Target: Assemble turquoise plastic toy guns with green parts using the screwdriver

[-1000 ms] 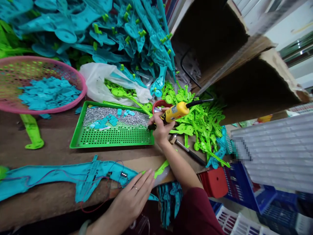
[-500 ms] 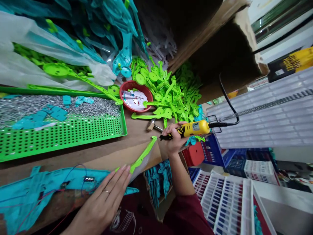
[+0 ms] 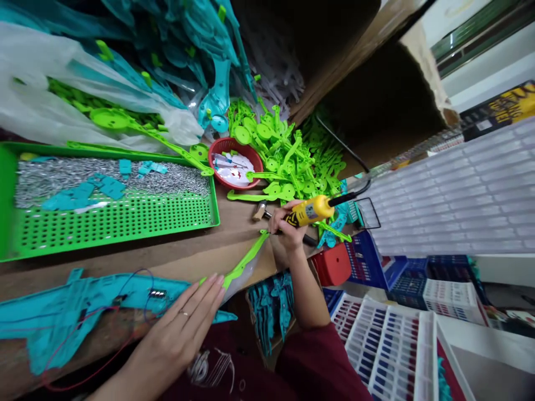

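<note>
My right hand (image 3: 288, 225) is wrapped round a yellow and black electric screwdriver (image 3: 311, 210). Its tip end, partly hidden by my fingers, is at the far end of a long lime-green plastic piece (image 3: 246, 260). A clear, whitish plastic part (image 3: 244, 278) lies along that piece. My left hand (image 3: 188, 317) lies flat with fingers straight over the near end, and its thumb is hidden. Beside it rests a turquoise toy-like shell (image 3: 100, 301) with thin wires and a small metal component (image 3: 157, 293). A hammer (image 3: 259, 211) lies just beyond the screwdriver tip.
A green perforated tray (image 3: 175, 214) holds many screws and turquoise bits. Behind are a red basket (image 3: 213, 161), piled lime-green parts (image 3: 292, 156) and turquoise shells (image 3: 200, 39). An open cardboard box (image 3: 418, 72) overhangs at right; white crates (image 3: 380, 340) stand below.
The screwdriver's rear end has swung left and slightly up, and my right hand has moved a little left against the green piece's end. My left hand stays on the piece. The view shifted slightly.
</note>
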Tool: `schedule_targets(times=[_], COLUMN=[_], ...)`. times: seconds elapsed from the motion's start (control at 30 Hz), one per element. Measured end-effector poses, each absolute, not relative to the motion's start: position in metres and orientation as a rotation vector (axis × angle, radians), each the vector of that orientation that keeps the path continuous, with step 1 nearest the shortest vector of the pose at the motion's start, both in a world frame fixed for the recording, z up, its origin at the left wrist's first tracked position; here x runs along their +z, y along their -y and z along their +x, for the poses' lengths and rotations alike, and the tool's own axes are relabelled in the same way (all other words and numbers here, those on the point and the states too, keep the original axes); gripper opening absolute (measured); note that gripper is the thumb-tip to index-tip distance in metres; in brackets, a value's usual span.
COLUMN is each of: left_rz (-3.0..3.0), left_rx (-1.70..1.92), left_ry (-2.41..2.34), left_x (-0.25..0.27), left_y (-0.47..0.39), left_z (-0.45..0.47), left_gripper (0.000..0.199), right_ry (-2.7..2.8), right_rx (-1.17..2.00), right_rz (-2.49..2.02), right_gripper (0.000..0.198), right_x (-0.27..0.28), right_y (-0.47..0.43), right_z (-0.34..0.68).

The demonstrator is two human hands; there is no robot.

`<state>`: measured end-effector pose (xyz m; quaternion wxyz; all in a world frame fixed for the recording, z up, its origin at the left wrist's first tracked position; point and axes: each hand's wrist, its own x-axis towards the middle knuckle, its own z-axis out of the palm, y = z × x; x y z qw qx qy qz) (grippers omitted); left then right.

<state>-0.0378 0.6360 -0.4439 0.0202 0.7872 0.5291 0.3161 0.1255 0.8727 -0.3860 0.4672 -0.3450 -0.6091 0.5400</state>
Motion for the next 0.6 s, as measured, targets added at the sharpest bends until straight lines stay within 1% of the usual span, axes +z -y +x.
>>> schedule_targets(times=[0.07,0.13,0.2,0.27,0.33,0.43,0.5,0.6], left_rz=[2.491,2.569,2.613,2.553,2.492,2.372,2.200,2.056], left_rx=[0.942,0.857,0.722,0.711,0.803,1.018,1.039,1.021], left_ry=[-1.691,-1.725,-1.750,-1.827,-1.843,-1.849,-1.971,-2.000], left_x=[-0.445,-0.442,-0.437,-0.428,-0.417,-0.402,-0.400,-0.406], left_y=[-0.641,-0.651,-0.664,-0.669,-0.659,-0.620,-0.596,-0.591], left_z=[-0.030,-0.020,-0.012,-0.013,-0.027,-0.073,-0.109,-0.148], left_gripper=[0.054,0.050,0.049,0.046,0.041,0.035,0.037,0.031], right_ry=[1.563,1.564,1.563,1.634,1.755,1.898,1.942,1.939], right_rx=[1.340,1.279,1.249,1.280,1.312,1.316,1.316,1.327], right_rz=[-0.746,-0.593,-0.455,-0.395,-0.398,-0.425,-0.405,-0.386], right_gripper=[0.036,0.035,0.034,0.032,0.030,0.028,0.027,0.026], right_x=[-0.368,-0.348,-0.333,-0.329,-0.337,-0.361,-0.375,-0.379], right_y=[-0.870,-0.867,-0.864,-0.861,-0.859,-0.860,-0.860,-0.858], right_z=[0.111,0.079,0.033,-0.020,-0.068,-0.115,-0.129,-0.139])
